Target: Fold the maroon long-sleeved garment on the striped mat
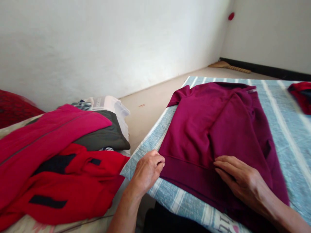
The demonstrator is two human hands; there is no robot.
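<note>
A maroon sweatshirt [194, 129] lies spread on a blue and white striped cloth [167, 194], its hem band toward me. My left hand [149, 168] pinches the left corner of that hem between thumb and fingers. Resting on the sweatshirt's lower right part, my right hand [239, 178] has its fingers stretched out and fairly flat on the fabric. One sleeve is folded over the body on the right, and the other sticks out at the far left. Part of the hem near my right forearm is hidden.
On the left lies a pile with a pink garment [55, 129], a red garment with dark patches [80, 187], a dark grey-green piece [104, 132] and white cloth [109, 105]. Another red and dark garment [302, 97] sits far right. A broom [228, 66] lies by the wall.
</note>
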